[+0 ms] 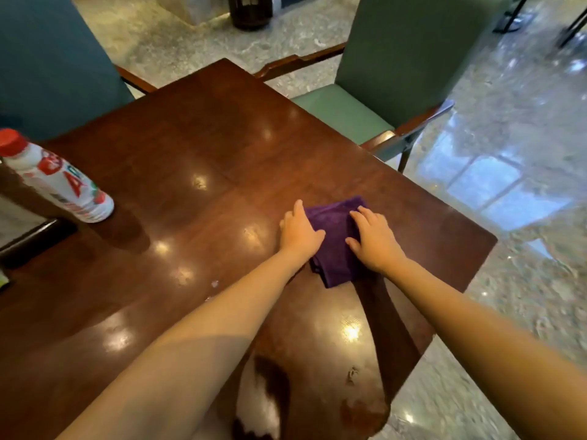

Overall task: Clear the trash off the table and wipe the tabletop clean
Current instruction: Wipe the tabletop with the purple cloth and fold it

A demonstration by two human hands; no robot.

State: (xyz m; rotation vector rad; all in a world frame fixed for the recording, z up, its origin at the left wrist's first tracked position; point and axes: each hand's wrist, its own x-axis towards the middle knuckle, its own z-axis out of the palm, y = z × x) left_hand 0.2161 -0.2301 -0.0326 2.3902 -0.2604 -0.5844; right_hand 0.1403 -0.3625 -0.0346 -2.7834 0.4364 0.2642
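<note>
Head view: a white plastic bottle (60,182) with a red cap and a red-printed label sits at the left side of the bench (206,138), well apart from both hands. Just beside it, at the left border, lies a dark-framed flat object (31,239), cut off by the picture. A few pale specks (214,283) dot the wood near the left forearm, and a small greyish scrap (352,374) lies between the forearms. Nothing stands between the hands and the bottle.

The purple cloth (332,227) lies folded on the right half of the bench, near the right-hand edge and short of the right corner. The left hand (300,231) lies flat on the cloth's left side, fingers close together. The right hand (373,241) presses down on its right side, fingers slightly spread. A wide stretch of bare wood runs from the cloth to the far corner and across to the bottle.

A green upholstered chair (397,58) with wooden arms stands tucked to the far-right edge. A blue chair (47,58) stands at the far-left edge.

The bench top is dark glossy wood, mirroring round ceiling lights. The cloth looks soft and napped. The floor (508,122) is polished mottled stone.
</note>
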